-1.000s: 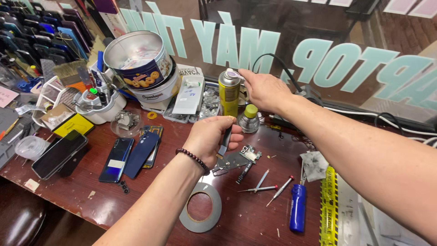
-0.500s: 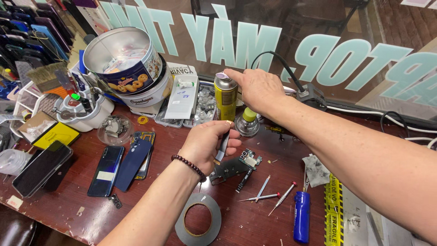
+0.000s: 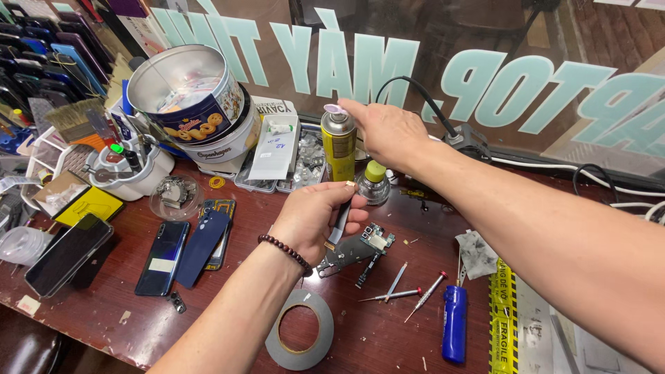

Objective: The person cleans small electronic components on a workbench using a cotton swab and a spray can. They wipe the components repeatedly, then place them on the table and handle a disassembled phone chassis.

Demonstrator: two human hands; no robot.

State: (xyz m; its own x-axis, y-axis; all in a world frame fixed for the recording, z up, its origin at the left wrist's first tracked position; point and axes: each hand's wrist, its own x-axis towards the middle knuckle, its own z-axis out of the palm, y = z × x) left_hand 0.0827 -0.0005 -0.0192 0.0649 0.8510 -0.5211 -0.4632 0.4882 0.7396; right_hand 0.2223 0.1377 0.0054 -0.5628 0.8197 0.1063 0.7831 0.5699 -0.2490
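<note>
My left hand [image 3: 313, 216], with a dark bead bracelet on the wrist, pinches a thin dark flat strip [image 3: 341, 220] above a small phone circuit board [image 3: 357, 247] lying on the wooden bench. My right hand [image 3: 388, 133] reaches forward, its fingertips on the pale cap atop a yellow spray can [image 3: 339, 146]. A small clear bottle with a green cap [image 3: 374, 181] stands just right of the can, below my right hand.
A grey tape roll [image 3: 299, 338] lies near the front edge. Two dark blue phones [image 3: 184, 251] and a black phone [image 3: 66, 255] lie left. Round tins [image 3: 185, 97] and parts trays [image 3: 276, 149] stand behind. Screwdrivers [image 3: 400, 294], a blue cylinder [image 3: 454, 323] and yellow tape [image 3: 504, 312] lie right.
My right hand has lifted from beside the spray can to its top cap. My left hand has raised the dark strip slightly; the view has shifted closer and to the right.
</note>
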